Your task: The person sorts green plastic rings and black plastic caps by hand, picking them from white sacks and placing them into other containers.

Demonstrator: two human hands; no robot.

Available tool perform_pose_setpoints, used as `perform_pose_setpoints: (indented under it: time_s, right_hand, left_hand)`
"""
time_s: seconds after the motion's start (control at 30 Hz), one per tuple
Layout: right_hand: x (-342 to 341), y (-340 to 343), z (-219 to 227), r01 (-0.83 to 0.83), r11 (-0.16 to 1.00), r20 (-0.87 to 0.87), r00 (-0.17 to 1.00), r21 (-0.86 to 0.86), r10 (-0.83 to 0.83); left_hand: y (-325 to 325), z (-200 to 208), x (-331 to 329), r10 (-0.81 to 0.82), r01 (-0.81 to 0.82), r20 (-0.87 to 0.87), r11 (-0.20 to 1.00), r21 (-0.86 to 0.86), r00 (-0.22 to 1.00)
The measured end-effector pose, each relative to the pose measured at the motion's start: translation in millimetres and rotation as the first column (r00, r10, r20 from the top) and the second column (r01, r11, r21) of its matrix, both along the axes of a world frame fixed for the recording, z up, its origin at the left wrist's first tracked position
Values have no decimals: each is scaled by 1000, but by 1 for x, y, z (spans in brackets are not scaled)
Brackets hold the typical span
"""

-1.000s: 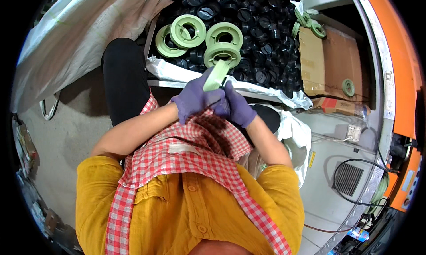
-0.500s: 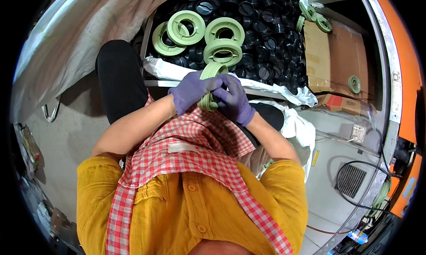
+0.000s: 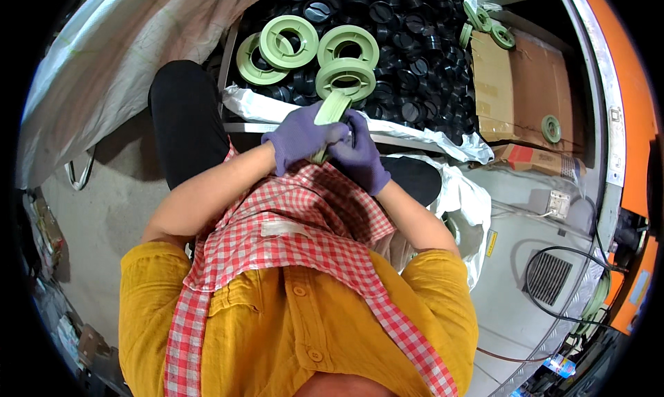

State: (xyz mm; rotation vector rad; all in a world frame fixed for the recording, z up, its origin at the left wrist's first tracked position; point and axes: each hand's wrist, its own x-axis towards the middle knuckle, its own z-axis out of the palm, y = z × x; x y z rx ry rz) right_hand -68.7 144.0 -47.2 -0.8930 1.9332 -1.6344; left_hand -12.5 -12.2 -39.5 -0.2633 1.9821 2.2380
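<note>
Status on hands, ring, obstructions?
Left hand gripping ridged green ring, edge-on; right hand beside it, grip hidden. Four green flanged rings beyond, atop black caps. Nothing visibly blocking.

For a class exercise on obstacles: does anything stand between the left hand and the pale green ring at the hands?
Nothing visible beyond its purple glove: the left hand grips the pale green ring. The right hand is on the ring's other side.
</note>
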Motion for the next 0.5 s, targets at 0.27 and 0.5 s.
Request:
perform_pose_setpoints:
  time_s: [0.27, 0.5]
  right_hand:
    - [-30, 27, -18, -291, 955, 846, 521, 57, 108]
    - [-20, 16, 10, -203, 959, 618, 785, 196, 40]
  left_hand:
    - [10, -9, 13, 118, -140, -143, 978, -157, 983]
    - [8, -10, 8, 220, -218, -57, 975, 50, 974]
